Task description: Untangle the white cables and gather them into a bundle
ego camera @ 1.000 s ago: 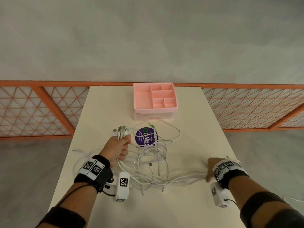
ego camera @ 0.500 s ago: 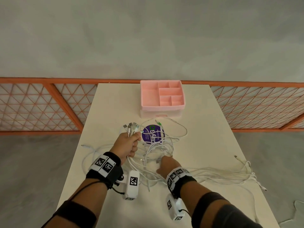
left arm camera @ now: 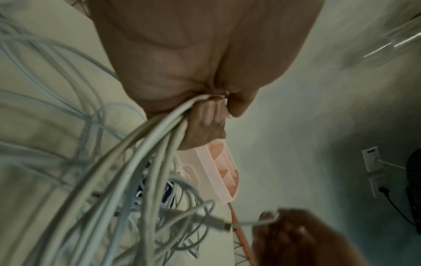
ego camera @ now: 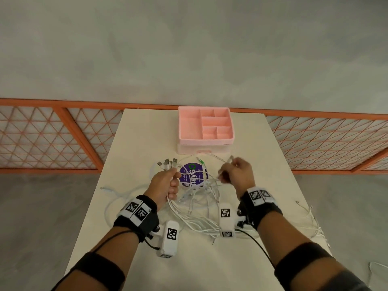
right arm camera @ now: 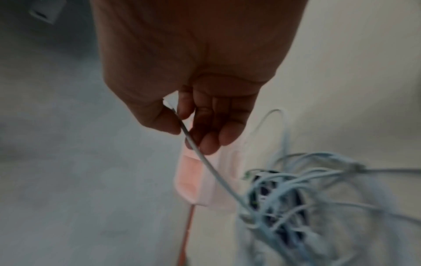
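Observation:
A tangle of white cables (ego camera: pixel 197 204) lies on the cream table (ego camera: pixel 262 164) between my two wrists. My left hand (ego camera: pixel 168 181) grips a bunch of them, and their USB plugs (ego camera: pixel 167 162) stick out above the fist; the left wrist view shows the cables (left arm camera: pixel 145 158) fanning down from my curled fingers (left arm camera: pixel 209 115). Raised to the right of the tangle, my right hand (ego camera: pixel 235 173) pinches one thin white cable (right arm camera: pixel 205 162) between thumb and fingers. More cable ends (ego camera: pixel 312 223) trail over the table's right edge.
A pink divided organizer tray (ego camera: pixel 205 127) stands at the table's far middle. A round purple disc (ego camera: pixel 193 175) lies under the cables between my hands. An orange mesh railing (ego camera: pixel 52 139) runs behind the table, with grey floor on both sides.
My right hand left the cable ends at the table's right edge, came to the tangle's middle, then rose to the right of the purple disc pinching one cable. My left hand kept its grip.

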A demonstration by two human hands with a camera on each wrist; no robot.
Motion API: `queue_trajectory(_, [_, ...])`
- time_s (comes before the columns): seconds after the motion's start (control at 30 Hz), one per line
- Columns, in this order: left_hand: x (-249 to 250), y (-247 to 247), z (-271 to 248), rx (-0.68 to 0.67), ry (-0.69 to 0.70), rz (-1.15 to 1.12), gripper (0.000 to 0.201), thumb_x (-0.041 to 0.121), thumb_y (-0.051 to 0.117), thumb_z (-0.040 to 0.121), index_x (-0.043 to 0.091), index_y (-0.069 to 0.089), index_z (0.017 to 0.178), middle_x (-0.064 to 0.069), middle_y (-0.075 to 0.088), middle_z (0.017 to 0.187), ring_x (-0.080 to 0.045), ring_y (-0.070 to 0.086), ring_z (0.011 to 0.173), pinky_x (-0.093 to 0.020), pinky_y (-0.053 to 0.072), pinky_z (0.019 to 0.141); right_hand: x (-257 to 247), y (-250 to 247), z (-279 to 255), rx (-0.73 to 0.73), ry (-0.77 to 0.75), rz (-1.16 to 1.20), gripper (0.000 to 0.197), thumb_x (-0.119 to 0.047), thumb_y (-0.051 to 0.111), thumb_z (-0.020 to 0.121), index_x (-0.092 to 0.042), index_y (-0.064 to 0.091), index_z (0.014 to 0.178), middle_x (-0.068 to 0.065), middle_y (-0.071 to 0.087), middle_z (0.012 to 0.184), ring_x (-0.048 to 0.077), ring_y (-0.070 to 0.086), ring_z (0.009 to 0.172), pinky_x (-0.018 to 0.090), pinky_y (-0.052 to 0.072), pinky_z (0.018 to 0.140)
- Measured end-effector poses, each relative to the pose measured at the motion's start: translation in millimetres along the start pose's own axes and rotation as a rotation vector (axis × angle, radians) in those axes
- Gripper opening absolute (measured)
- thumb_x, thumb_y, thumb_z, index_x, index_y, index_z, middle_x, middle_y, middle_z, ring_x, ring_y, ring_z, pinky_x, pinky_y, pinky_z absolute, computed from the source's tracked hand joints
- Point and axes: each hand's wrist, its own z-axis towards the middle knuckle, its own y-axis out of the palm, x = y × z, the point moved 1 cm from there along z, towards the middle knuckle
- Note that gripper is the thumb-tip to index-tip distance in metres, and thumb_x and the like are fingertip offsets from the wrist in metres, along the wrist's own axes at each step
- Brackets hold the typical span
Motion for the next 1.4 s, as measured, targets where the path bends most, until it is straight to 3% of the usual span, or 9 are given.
queue_trajectory(0.13, [-4,13,-1,-0.030,0.064,-0.010,0.031,0.032,0.046,0.105,0.014,0.051,0.081,0.007,0.036,0.051,-0.006,0.030,0.038,-0.015,0.022,0.038,-44,17,-3,-0.024,-0.208,0.173,0.016,-0.005,0.062,0.092,-0.009,0.050,0.082,0.014,0.067,0.067,0.028,0.064,0.058,0.036,0.057,0.056])
queue_trajectory(0.3, [-6,29,-7,-0.061,0.181,0.024,0.033,0.034,0.043,0.105,0.014,0.046,0.079,0.002,0.037,0.057,-0.011,0.032,0.044,-0.022,0.026,0.044,-35,58,-28,-0.199,-0.247,-0.121,0.014,-0.022,0.057,0.098,-0.010,0.051,0.092,0.004,0.063,0.059,0.018,0.055,0.046,0.028,0.046,0.047])
queue_trajectory(0.47, [-6,37,-12,-0.056,0.293,0.023,0.043,0.033,0.038,0.107,0.010,0.062,0.079,-0.003,0.041,0.057,-0.014,0.040,0.045,-0.025,0.036,0.042,-12,77,-42,-0.161,-0.308,-0.314,0.013,-0.021,0.057,0.097,-0.010,0.055,0.091,0.007,0.069,0.070,0.019,0.066,0.055,0.027,0.054,0.053])
queue_trajectory(0.57, [-9,31,-8,0.000,0.281,0.008,0.042,0.034,0.038,0.107,0.003,0.060,0.088,-0.005,0.046,0.059,-0.014,0.042,0.046,-0.025,0.037,0.042,-7,79,-48,-0.299,-0.298,-0.240,0.007,-0.013,0.053,0.098,-0.011,0.060,0.100,0.010,0.065,0.067,0.020,0.062,0.049,0.027,0.051,0.048])
queue_trajectory(0.8, [-10,15,3,0.113,0.219,0.048,0.031,0.029,0.044,0.106,0.004,0.054,0.091,-0.005,0.049,0.067,-0.012,0.042,0.048,-0.025,0.034,0.042,9,64,-35,-0.586,-0.452,-0.498,0.042,-0.010,0.052,0.097,-0.028,0.060,0.133,0.008,0.069,0.079,0.007,0.053,0.059,0.024,0.049,0.065])
queue_trajectory(1.0, [-6,16,4,0.235,0.231,-0.065,0.033,0.023,0.043,0.106,0.011,0.055,0.078,-0.004,0.053,0.068,-0.014,0.050,0.057,-0.026,0.037,0.047,19,46,-27,-0.513,-0.314,-0.395,0.019,-0.005,0.061,0.090,-0.023,0.060,0.096,-0.002,0.062,0.070,0.014,0.061,0.063,0.039,0.056,0.073])
queue_trajectory(1.17, [13,15,-1,0.142,0.275,-0.388,0.031,0.023,0.040,0.107,0.012,0.047,0.079,-0.001,0.052,0.059,-0.019,0.059,0.051,-0.044,0.056,0.072,36,21,-12,-0.446,-0.359,-0.677,0.010,-0.015,0.062,0.091,-0.016,0.058,0.083,0.003,0.065,0.075,0.013,0.056,0.066,0.032,0.050,0.069])
queue_trajectory(1.3, [25,18,-10,0.122,0.320,-0.381,0.036,0.027,0.039,0.107,0.016,0.043,0.074,0.003,0.034,0.056,-0.010,0.033,0.041,-0.026,0.045,0.043,51,8,-3,-0.383,-0.378,-0.904,0.008,-0.014,0.055,0.092,-0.015,0.058,0.084,0.001,0.065,0.081,0.019,0.058,0.073,0.026,0.042,0.065])
queue_trajectory(1.4, [36,20,-14,0.039,0.303,-0.358,0.036,0.029,0.040,0.107,0.017,0.044,0.074,0.006,0.035,0.051,-0.007,0.029,0.038,-0.018,0.028,0.039,67,-5,3,-0.338,-0.249,-0.996,0.014,-0.021,0.053,0.093,-0.022,0.055,0.080,-0.001,0.062,0.084,0.019,0.057,0.078,0.026,0.039,0.068])
